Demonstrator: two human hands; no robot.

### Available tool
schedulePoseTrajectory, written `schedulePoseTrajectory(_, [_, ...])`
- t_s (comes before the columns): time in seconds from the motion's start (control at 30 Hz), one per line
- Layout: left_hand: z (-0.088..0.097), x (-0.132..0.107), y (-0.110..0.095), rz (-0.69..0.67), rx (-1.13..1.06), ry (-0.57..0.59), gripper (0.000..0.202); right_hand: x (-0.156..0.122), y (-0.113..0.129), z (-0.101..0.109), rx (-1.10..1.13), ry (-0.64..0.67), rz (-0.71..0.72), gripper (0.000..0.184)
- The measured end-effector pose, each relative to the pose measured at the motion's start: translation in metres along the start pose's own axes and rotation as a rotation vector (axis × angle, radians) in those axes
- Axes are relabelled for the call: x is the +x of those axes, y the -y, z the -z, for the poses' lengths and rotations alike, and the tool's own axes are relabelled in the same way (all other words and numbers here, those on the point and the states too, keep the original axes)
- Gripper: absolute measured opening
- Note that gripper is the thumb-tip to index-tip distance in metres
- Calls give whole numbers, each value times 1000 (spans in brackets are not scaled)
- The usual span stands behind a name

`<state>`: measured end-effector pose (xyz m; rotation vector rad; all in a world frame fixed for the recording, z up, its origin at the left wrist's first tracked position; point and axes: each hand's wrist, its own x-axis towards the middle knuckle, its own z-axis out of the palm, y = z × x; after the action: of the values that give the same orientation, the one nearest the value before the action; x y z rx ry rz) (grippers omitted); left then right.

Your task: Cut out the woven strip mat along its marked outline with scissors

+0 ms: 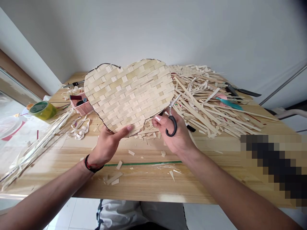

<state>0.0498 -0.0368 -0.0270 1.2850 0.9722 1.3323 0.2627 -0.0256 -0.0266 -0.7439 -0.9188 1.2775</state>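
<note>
A pale woven bamboo-strip panel (pixel 131 95), cut to a heart shape with a dark line along parts of its edge, is held up above the table. My left hand (pixel 106 145) grips its lower edge, thumb on the near face and the other fingers hidden behind. In my right hand (pixel 177 135) are scissors (pixel 175 125) with black handles, beside the panel's lower right edge. One handle loop and part of the metal blades show; the other loop is mostly hidden. The right fingertips are close to the panel's edge, and I cannot tell whether they touch it.
Small cut scraps (pixel 131 152) lie across the wooden table (pixel 144 188). A heap of loose strips (pixel 206 105) spreads to the right, with a dark-bladed tool (pixel 247 92) behind. At left are yellow tape (pixel 43 110), a pink box (pixel 85 108) and long strips (pixel 40 147).
</note>
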Motion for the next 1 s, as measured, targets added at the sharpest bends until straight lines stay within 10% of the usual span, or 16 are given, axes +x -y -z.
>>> schedulePoseTrajectory(0.27, [15,16,-19,-46,-129,-84,24,2,25,13,-443,297,-63,40])
schedulePoseTrajectory(0.5, [12,13,-23,-22,-94,-44,42,-3,18,11,-584,542,-228,39])
schedulePoseTrajectory(1.0, [37,25,-15,67,-45,161,18,22,40,42,-799,694,-370,44])
